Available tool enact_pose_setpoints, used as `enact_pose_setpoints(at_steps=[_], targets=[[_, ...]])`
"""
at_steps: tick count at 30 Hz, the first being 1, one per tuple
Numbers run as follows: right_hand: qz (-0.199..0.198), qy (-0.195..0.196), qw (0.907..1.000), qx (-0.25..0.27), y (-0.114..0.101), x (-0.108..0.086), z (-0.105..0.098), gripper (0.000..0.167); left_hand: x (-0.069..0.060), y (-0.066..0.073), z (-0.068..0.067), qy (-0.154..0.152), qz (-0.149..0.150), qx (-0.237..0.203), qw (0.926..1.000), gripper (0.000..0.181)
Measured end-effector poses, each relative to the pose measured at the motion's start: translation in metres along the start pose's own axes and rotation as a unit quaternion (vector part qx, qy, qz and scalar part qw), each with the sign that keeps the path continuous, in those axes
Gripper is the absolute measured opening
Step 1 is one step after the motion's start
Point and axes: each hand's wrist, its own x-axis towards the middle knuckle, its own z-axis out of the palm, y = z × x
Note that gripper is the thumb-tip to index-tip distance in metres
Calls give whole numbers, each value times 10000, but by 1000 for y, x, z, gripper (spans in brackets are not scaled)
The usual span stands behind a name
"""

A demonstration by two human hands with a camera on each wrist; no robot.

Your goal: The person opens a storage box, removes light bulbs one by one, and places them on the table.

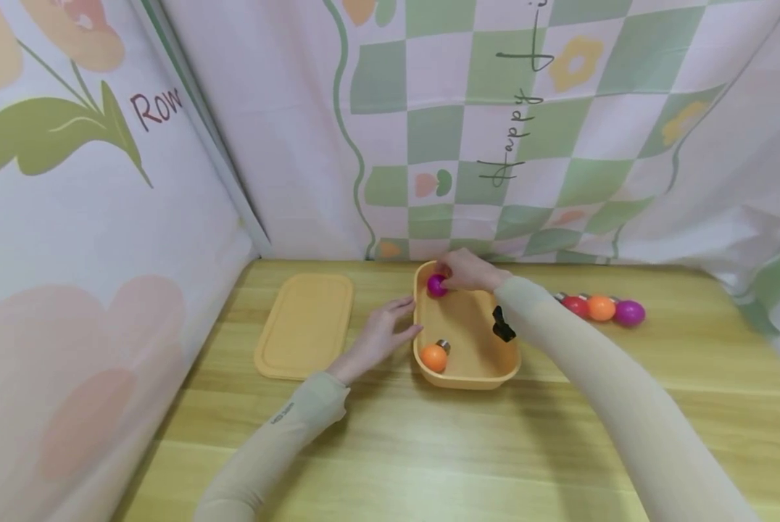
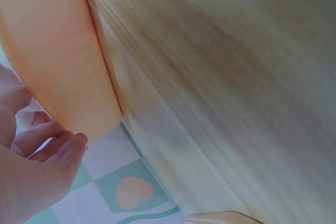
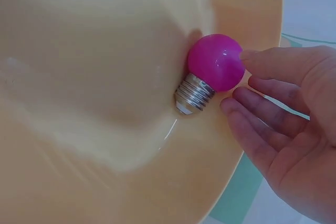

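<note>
A magenta light bulb (image 3: 216, 62) with a silver screw base lies in the far left corner of a yellow-orange plastic box (image 1: 475, 383). My right hand (image 1: 467, 270) reaches over the box's far side. In the right wrist view its thumb tip meets the round glass, while the loosely bent fingers sit just beside the bulb. An orange bulb (image 1: 433, 358) rests in the near left corner. Along the box's left side, my left hand (image 1: 380, 335) touches the rim with extended fingers; the left wrist view shows fingertips against the box wall (image 2: 58, 51).
Right of the box, a red bulb (image 1: 575, 307), another orange bulb (image 1: 602, 308) and a purple bulb (image 1: 629, 313) stand in a row, partly behind the right sleeve. A flat yellow lid (image 1: 308, 326) lies on the wooden table (image 1: 429, 457) at left. Patterned curtains (image 1: 285, 145) border the table.
</note>
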Motion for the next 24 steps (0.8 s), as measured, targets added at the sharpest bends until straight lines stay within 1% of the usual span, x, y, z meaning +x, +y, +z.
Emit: enact_pose_setpoints(at_steps=[3,6,11,16,21,24], targets=[[-97,13,9999,-55,-1,-1,-1,22,0,0,1,-18,-15,-14,10000,54],[-104,-72,9999,-45,-1,0,0,23,0,0,1,-9,-8,-9,10000,54],[19,-366,9993,-73,-2,2,-1,26,0,0,1,43,23,0,10000,53],[66,-609,9977,-273,-4,0,-2,29,0,0,1,67,61,-26,10000,53],[163,-878,9956,-275,-5,-2,-3,27,-1,0,2,67,53,-32,10000,53],[208,-919,9952,-279,-5,-3,-3,25,-1,1,1,88,43,-41,9999,53]])
